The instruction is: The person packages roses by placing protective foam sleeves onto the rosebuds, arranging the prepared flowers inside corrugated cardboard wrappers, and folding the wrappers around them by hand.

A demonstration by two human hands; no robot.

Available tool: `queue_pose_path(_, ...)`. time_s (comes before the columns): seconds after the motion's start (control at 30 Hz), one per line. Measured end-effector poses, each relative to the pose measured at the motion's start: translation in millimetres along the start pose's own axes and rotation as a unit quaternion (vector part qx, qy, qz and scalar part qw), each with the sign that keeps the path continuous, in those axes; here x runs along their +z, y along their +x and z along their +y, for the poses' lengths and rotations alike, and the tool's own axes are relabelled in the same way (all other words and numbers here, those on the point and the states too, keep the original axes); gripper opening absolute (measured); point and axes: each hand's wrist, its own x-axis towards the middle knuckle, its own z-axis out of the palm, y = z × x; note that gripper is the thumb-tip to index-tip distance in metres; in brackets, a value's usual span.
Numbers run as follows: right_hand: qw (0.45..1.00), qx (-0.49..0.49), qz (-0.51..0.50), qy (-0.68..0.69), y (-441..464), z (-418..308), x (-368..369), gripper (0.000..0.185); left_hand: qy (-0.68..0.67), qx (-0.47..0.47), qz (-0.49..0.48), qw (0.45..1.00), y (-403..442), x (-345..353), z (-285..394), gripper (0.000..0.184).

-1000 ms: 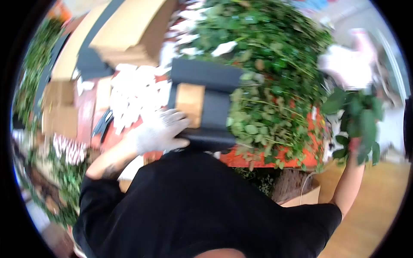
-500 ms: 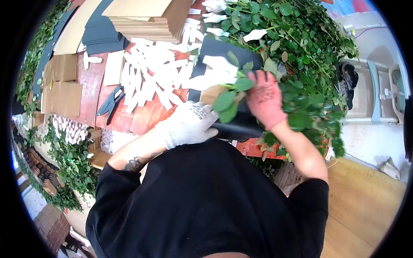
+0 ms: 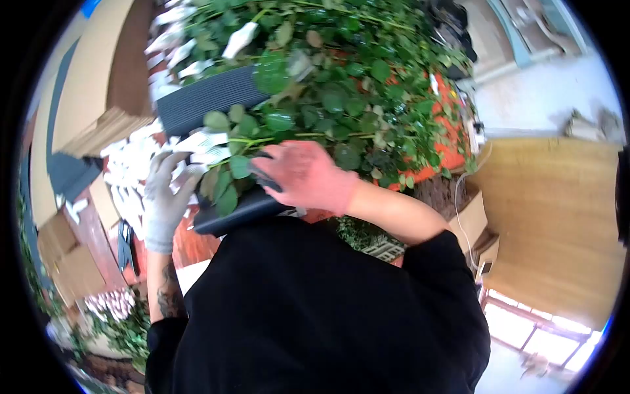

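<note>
My left hand (image 3: 164,200), in a pale glove, has its thumb and fingers apart at the left side of white-sleeved flower heads (image 3: 209,146). Its fingertips come close to the sleeves; I cannot tell whether they touch. Green leaves (image 3: 223,190) hang below these heads. My right hand (image 3: 305,174), in a pink glove, is curled at the stems over a black corrugated sheet (image 3: 207,98). Something dark shows between its fingers, too blurred to name. The sheet's near edge (image 3: 243,211) bends up close to my body.
Leafy stems (image 3: 367,92) cover the table's back and right. Left lie loose white sleeves (image 3: 128,180), a black stapler (image 3: 126,248) and a cardboard stack (image 3: 105,79). A bunch of pale flower heads (image 3: 111,303) stands lower left. A white cable (image 3: 458,203) hangs at right.
My view has swung to the right. My left hand has moved off the sheet's near edge and spread its fingers by the flower heads. My right hand has curled over the stems.
</note>
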Motion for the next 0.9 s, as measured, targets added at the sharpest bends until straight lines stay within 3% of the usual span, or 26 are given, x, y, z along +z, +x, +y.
queue_pose_path(0.03,0.982,0.016,-0.166,0.083,19,3,-17,0.039,-0.008,-0.063,0.0,0.998,-2,-1,2,0.04)
queue_pose_path(0.1,0.989,-0.067,-0.03,0.128,12,-3,-32,0.029,-0.1,-0.067,-0.028,0.992,-12,8,-18,0.042)
queue_pose_path(0.23,0.927,-0.229,0.056,0.293,23,-23,-124,0.015,0.005,0.019,-0.059,0.998,-13,11,-27,0.042)
queue_pose_path(0.3,0.906,-0.233,0.053,0.351,17,-30,-140,0.015,-0.044,-0.032,-0.102,0.993,-7,7,-19,0.039)
queue_pose_path(0.37,0.902,-0.21,0.036,0.376,8,-35,-144,0.014,-0.199,-0.153,-0.179,0.951,-8,-5,-9,0.036)
queue_pose_path(0.43,0.898,-0.187,0.028,0.398,9,-34,-145,0.013,-0.263,-0.155,-0.205,0.93,-6,-18,8,0.034)
queue_pose_path(0.5,0.895,-0.163,0.018,0.416,3,-32,-143,0.013,-0.298,-0.135,-0.169,0.93,-10,-11,4,0.034)
queue_pose_path(0.57,0.89,-0.143,0.01,0.433,-4,-34,-148,0.013,-0.357,-0.214,-0.154,0.896,-18,0,-7,0.034)
queue_pose_path(0.6,0.887,-0.131,0.005,0.443,-4,-34,-152,0.013,-0.31,-0.165,-0.134,0.927,-19,5,-9,0.03)
queue_pose_path(0.63,0.885,-0.118,-0.003,0.451,-4,-34,-155,0.013,-0.226,-0.204,-0.153,0.94,-20,2,-8,0.03)
queue_pose_path(0.7,0.881,-0.084,-0.014,0.465,-6,-31,-156,0.013,-0.189,-0.171,-0.142,0.957,-23,8,-19,0.032)
queue_pose_path(0.73,0.879,-0.066,-0.018,0.471,-7,-30,-156,0.013,-0.193,-0.215,-0.154,0.945,-23,5,-22,0.035)
queue_pose_path(0.8,0.868,-0.037,-0.014,0.496,-17,-28,-162,0.013,-0.2,-0.196,-0.17,0.945,-29,10,-28,0.033)
queue_pose_path(0.83,0.858,-0.005,-0.018,0.513,-15,-28,-167,0.013,-0.231,-0.192,-0.174,0.938,-29,4,-30,0.031)
queue_pose_path(0.87,0.841,0.059,-0.023,0.537,-14,-27,-173,0.013,-0.148,-0.126,-0.162,0.967,-30,0,-34,0.026)
queue_pose_path(0.9,0.798,0.191,-0.028,0.57,-15,-32,-182,0.013,-0.278,-0.163,-0.177,0.93,-26,-7,-20,0.025)
